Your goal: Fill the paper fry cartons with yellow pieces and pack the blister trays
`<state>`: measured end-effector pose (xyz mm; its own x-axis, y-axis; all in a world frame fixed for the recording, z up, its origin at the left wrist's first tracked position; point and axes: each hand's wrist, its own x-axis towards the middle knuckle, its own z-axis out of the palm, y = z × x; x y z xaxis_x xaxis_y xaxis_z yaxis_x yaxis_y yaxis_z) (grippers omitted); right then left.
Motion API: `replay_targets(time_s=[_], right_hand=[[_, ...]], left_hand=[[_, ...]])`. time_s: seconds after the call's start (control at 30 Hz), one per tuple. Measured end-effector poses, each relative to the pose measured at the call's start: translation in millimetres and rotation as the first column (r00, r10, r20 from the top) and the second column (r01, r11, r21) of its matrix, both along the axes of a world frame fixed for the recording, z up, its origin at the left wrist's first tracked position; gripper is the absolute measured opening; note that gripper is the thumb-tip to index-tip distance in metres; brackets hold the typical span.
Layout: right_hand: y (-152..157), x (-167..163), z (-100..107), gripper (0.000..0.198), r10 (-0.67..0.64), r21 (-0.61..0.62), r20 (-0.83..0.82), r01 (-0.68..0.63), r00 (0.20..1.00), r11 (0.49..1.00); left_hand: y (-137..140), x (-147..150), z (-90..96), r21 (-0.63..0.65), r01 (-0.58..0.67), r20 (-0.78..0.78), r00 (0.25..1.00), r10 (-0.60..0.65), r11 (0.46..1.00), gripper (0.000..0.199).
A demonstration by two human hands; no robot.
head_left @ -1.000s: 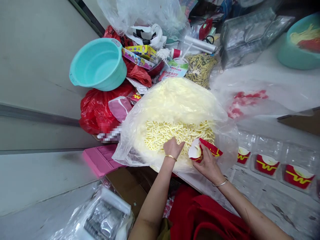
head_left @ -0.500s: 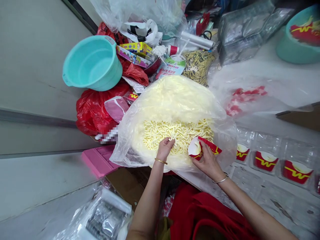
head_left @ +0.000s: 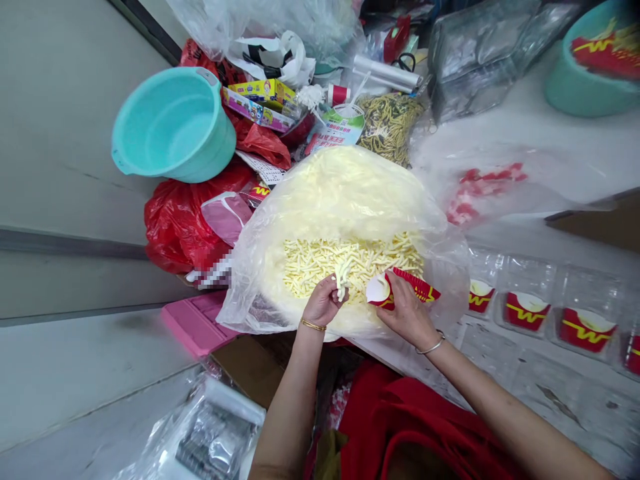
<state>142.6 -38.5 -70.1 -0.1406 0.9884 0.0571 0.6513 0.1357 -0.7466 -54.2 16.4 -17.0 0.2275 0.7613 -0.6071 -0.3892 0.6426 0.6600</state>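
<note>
The left hand (head_left: 323,301) pinches a small bunch of pale fries (head_left: 341,277) over the big clear bag (head_left: 345,227) in the middle of the frame. Just right, the right hand (head_left: 406,313) grips a red carton (head_left: 400,290) with a yellow "W". More "W" cartons (head_left: 527,310) sit in clear trays at right.

Fries (head_left: 350,260) lie in the bag (head_left: 345,193), basin (head_left: 173,127) behind-left.

L hand (head_left: 323,301) now lifted w/ pinch of fries (head_left: 341,275), nearer carton (head_left: 400,290).
</note>
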Motion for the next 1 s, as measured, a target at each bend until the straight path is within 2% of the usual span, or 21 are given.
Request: replay_targets(time_s=[0.1, 0.2, 0.27, 0.4, 0.63, 0.77, 0.87, 0.93, 1.0], right_hand=[[2.9, 0.1, 3.6, 0.073, 0.028, -0.005, 0.027, -0.028, 0.999, 1.000], [4.8, 1.3, 6.5, 0.073, 0.034, -0.009, 0.035, -0.034, 0.999, 0.999], [5.4, 2.7, 6.9, 0.073, 0.029, -0.011, 0.035, -0.029, 0.999, 1.000], [6.4, 3.8, 5.4, 0.074, 0.026, -0.011, 0.034, -0.026, 0.999, 1.000], [9.8, 0.7, 5.1, 0.074, 0.034, 0.001, 0.012, -0.034, 0.999, 0.999], [13.0, 2.1, 3.8, 0.074, 0.025, -0.011, 0.029, -0.025, 0.999, 1.000], [17.3, 1.1, 4.7, 0.073, 0.039, 0.005, 0.050, -0.039, 0.998, 0.999], [20.4, -1.6, 6.7, 0.073, 0.058, 0.017, 0.053, -0.059, 0.997, 0.998], [22.2, -4.8, 8.9, 0.075, 0.086, 0.022, 0.048, -0.087, 0.995, 0.996]], left_hand=[[4.4, 0.4, -2.7, 0.022, 0.018, 0.000, 1.000, -0.018, 1.000, 0.027], [11.3, -2.5, -10.4, 0.026, 0.002, -0.230, 0.973, 0.004, 1.000, 0.023], [14.6, -5.8, -15.9, 0.023, -0.021, -0.307, 0.951, 0.027, 0.999, 0.022], [15.2, -9.4, -20.8, 0.024, -0.021, -0.197, 0.980, 0.025, 0.999, 0.025], [16.5, -5.7, -16.0, -0.013, -0.093, -0.249, 0.965, 0.087, 0.996, 0.030], [15.5, -5.8, -8.0, 0.008, 0.011, -0.259, 0.966, -0.008, 1.000, 0.030], [14.9, -1.9, 0.1, 0.012, 0.168, -0.297, 0.942, -0.157, 0.986, 0.030], [15.7, 2.8, 5.0, 0.022, 0.293, -0.336, 0.903, -0.269, 0.956, 0.029], [17.0, 7.7, 8.6, 0.040, 0.425, -0.413, 0.831, -0.373, 0.904, 0.029]])
